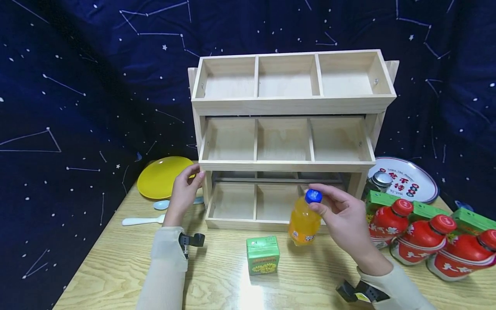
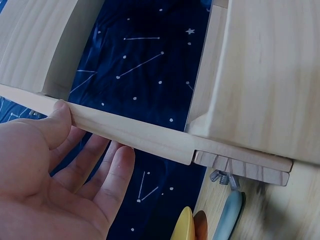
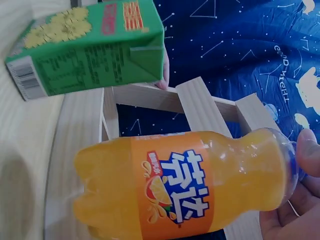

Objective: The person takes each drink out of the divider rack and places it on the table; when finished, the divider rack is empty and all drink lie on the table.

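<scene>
My right hand (image 1: 345, 215) pinches a small bottle of orange soda (image 1: 304, 220) by its blue cap (image 1: 313, 196). The bottle hangs slightly tilted before the lowest tier of a three-tier wooden rack (image 1: 288, 106); its orange label (image 3: 172, 187) faces the right wrist camera. My left hand (image 1: 185, 189) grips the rack's left side rail (image 2: 130, 130), thumb on one side and fingers on the other. On the table, left of the bottle, stands a green drink carton (image 1: 263, 255) with yellow flowers printed on it.
Red-capped bottles (image 1: 421, 241) and green cartons (image 1: 429, 211) crowd the right side, with a glass jar (image 1: 378, 182) and a white plate (image 1: 420, 170) behind. At left lie a yellow plate (image 1: 162, 177), a blue spoon (image 1: 161, 205) and a white utensil (image 1: 141, 221).
</scene>
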Demonstrator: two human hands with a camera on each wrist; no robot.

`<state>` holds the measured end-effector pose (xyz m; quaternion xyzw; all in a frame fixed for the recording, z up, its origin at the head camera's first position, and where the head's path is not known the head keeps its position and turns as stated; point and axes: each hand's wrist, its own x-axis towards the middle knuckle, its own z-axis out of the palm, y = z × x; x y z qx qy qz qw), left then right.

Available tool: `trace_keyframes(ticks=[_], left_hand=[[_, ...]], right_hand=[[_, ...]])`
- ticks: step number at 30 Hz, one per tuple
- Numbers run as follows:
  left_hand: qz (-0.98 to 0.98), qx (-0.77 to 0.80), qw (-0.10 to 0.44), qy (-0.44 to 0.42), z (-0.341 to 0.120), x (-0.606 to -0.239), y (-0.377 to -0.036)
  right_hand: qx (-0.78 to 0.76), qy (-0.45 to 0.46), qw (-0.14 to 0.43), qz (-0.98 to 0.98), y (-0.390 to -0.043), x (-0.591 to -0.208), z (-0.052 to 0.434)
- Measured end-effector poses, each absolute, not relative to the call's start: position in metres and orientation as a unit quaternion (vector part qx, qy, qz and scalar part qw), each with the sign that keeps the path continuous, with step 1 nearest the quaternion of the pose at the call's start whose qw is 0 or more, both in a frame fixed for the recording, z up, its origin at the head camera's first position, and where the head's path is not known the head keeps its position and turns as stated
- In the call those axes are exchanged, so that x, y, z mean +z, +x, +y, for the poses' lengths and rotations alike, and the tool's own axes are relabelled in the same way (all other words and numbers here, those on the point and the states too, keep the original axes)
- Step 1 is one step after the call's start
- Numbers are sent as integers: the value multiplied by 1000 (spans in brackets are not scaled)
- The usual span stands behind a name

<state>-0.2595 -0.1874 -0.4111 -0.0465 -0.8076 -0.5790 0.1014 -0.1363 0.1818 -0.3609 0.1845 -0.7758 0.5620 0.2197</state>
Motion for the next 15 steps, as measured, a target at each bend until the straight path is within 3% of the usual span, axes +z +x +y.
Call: trace_keyframes(ticks=[15], left_hand=[[-806,-582,101,-44,-185,-411,-259]], right_hand=[[548,175,168,-801,-98,-382,205]])
